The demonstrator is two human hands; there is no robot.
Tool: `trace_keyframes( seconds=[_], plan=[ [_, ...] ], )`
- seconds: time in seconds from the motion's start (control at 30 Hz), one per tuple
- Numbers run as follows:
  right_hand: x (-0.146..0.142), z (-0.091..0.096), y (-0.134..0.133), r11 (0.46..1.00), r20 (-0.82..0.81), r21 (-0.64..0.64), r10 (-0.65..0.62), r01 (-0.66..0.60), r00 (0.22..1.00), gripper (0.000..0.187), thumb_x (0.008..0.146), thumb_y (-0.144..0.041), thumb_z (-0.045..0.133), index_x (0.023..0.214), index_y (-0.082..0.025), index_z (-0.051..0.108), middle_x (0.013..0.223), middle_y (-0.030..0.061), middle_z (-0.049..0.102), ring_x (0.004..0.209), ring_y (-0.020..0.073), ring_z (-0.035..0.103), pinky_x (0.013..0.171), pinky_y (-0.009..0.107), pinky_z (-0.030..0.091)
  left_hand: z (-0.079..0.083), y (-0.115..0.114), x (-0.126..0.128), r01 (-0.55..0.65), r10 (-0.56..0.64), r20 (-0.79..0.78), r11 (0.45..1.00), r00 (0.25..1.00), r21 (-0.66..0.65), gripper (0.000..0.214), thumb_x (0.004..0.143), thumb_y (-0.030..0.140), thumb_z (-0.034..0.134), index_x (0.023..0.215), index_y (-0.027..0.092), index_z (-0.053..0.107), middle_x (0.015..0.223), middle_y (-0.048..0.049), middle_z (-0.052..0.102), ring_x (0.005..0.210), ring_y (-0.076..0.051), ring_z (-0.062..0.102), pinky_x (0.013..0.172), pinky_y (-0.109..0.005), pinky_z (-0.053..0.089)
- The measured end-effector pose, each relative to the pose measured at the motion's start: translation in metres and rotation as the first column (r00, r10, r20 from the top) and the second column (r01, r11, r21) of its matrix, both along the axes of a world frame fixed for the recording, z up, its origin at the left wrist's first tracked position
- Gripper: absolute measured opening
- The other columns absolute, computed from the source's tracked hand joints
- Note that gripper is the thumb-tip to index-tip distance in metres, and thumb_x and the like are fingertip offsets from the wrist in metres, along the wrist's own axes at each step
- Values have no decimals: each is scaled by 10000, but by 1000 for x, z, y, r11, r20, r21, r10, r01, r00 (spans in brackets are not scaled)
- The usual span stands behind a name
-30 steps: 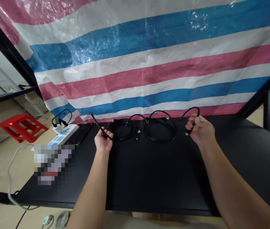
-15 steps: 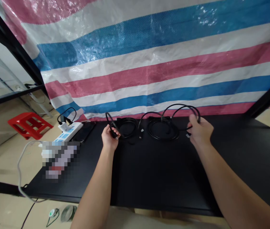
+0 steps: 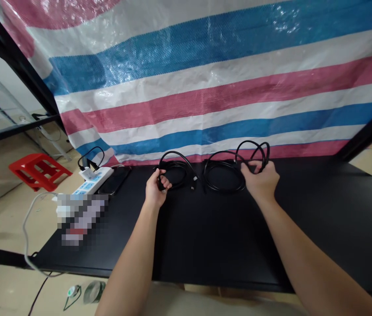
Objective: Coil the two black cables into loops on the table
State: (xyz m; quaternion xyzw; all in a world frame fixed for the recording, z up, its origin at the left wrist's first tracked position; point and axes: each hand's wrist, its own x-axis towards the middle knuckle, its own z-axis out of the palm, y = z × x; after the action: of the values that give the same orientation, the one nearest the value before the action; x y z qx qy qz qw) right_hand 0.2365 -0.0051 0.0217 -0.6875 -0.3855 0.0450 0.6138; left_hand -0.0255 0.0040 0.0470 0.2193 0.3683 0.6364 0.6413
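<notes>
A black cable [image 3: 253, 142] is in both hands, lifted a little off the black table [image 3: 219, 245]. My left hand [image 3: 156, 188] is closed around one part, and an arc of cable rises from it and drops toward the middle. My right hand [image 3: 261, 181] grips several gathered loops that stand up above its fingers. Behind and between the hands lie two coiled black cables: a left coil [image 3: 185, 176] close to my left fingers and a right coil [image 3: 224, 190] beside my right hand. A small cable plug [image 3: 193, 186] rests between the coils. My fingers hide where the cable is gripped.
At the left are a white power strip [image 3: 91, 182] with plugged-in chargers, a black phone [image 3: 115, 181] and a blurred-out item [image 3: 84, 221]. A striped plastic sheet [image 3: 202, 105] hangs along the back edge. A red stool [image 3: 39, 170] stands on the floor.
My right hand has moved left and gathered the cable into tighter loops. My left hand has shifted slightly right, and the cable beside it now arches toward the middle.
</notes>
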Motion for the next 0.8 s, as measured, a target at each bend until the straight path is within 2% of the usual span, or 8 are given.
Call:
trace_keyframes(
  seconds=[0.1, 0.2, 0.37, 0.47, 0.53, 0.67, 0.73, 0.8],
  plan=[
    [5, 3, 4, 993, -235, 110, -6, 32, 972, 320, 647, -462, 651, 661, -238, 424, 548, -45, 505, 524, 146, 512, 511, 284, 423, 2, 0, 0, -54, 54, 30, 999, 998, 0, 269, 852, 330, 543, 646, 164, 592, 423, 76, 316, 359, -57, 317, 402, -185, 294],
    [9, 5, 6, 972, -430, 228, 150, -53, 890, 354, 712, -558, 580, 663, -241, 433, 462, -78, 433, 375, 106, 392, 357, 235, 309, 2, 1, -2, -82, 83, 39, 997, 996, -13, 317, 853, 304, 541, 569, 162, 551, 443, 61, 372, 394, -58, 391, 461, -195, 361],
    [-1, 10, 4, 923, -537, 329, 357, -200, 765, 525, 735, -737, 431, 561, -256, 311, 397, -98, 258, 336, 88, 309, 294, 205, 240, -4, 1, 0, -4, 4, 15, 1000, 1000, -10, 358, 750, 297, 647, 474, 162, 462, 613, 6, 571, 655, -113, 613, 644, -239, 452],
    [-18, 10, 1, 893, -504, 357, 432, -275, 748, 566, 712, -777, 403, 545, -256, 259, 404, -92, 245, 345, 84, 293, 292, 201, 224, -9, -1, 8, 50, -50, -13, 998, 999, 31, 396, 687, 323, 688, 440, 164, 423, 739, -36, 650, 866, -185, 649, 780, -298, 467],
    [-30, 8, -3, 857, -433, 360, 503, -368, 748, 552, 652, -727, 538, 555, -252, 275, 416, -92, 284, 359, 78, 286, 306, 201, 215, -11, -3, 15, 44, -43, -27, 998, 999, 50, 407, 647, 330, 714, 428, 167, 412, 771, -55, 667, 988, -233, 630, 856, -342, 457],
    [-53, 2, -14, 727, -194, 341, 674, -595, 712, 537, 436, -471, 779, 591, -241, 319, 485, -83, 443, 447, 82, 378, 421, 221, 331, -13, -6, 27, -16, 18, -34, 998, 999, 54, 436, 592, 344, 763, 421, 169, 402, 796, -79, 675, 1143, -291, 560, 925, -396, 442],
    [-61, 0, -19, 733, -138, 278, 670, -621, 730, 481, 447, -374, 770, 594, -238, 332, 529, -69, 507, 496, 91, 425, 500, 245, 387, -13, -6, 29, -44, 46, -26, 997, 999, 56, 452, 583, 356, 778, 426, 167, 399, 827, -86, 681, 1162, -294, 548, 934, -405, 443],
    [-65, -1, -21, 783, -136, 208, 617, -587, 775, 407, 512, -343, 716, 569, -237, 327, 522, -64, 502, 498, 92, 428, 524, 258, 396, -14, -6, 30, -65, 66, -17, 996, 998, 55, 458, 589, 359, 782, 432, 166, 398, 837, -87, 683, 1153, -289, 555, 920, -401, 455]
  ],
)
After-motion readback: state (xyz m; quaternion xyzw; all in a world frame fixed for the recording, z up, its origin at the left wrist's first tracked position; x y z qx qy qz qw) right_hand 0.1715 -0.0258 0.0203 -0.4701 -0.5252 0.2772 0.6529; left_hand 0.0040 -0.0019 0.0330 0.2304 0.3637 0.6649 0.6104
